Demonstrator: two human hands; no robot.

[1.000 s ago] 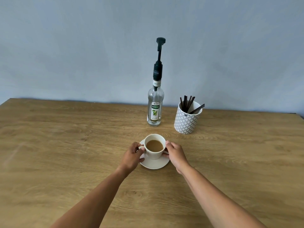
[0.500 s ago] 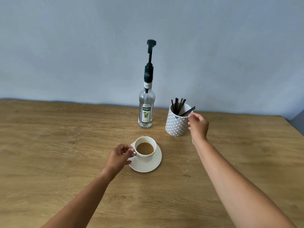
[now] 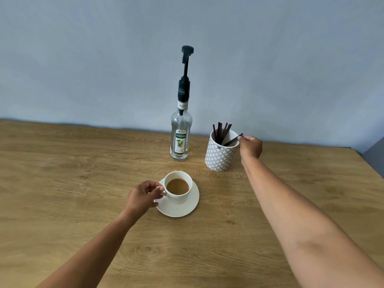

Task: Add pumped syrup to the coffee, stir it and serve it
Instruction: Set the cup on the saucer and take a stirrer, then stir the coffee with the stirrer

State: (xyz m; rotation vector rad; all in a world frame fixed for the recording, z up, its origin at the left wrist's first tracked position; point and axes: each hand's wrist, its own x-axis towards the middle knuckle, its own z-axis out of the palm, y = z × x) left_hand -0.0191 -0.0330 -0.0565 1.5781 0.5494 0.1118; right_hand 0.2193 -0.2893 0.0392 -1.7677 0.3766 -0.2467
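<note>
A white cup of milky coffee stands on a white saucer in the middle of the wooden table. My left hand pinches the cup's handle on its left side. Behind the cup stands a clear syrup bottle with a tall black pump. To its right is a patterned white pot holding several dark stir sticks. My right hand is at the pot's right rim, fingertips closed on the end of one leaning stir stick.
The wooden table runs up to a pale blue wall behind the bottle. Its right edge slants down at the far right.
My right hand left the cup, reached up to the pot and took hold of a stir stick's end. My left hand stays on the cup's handle. The view shifted right.
</note>
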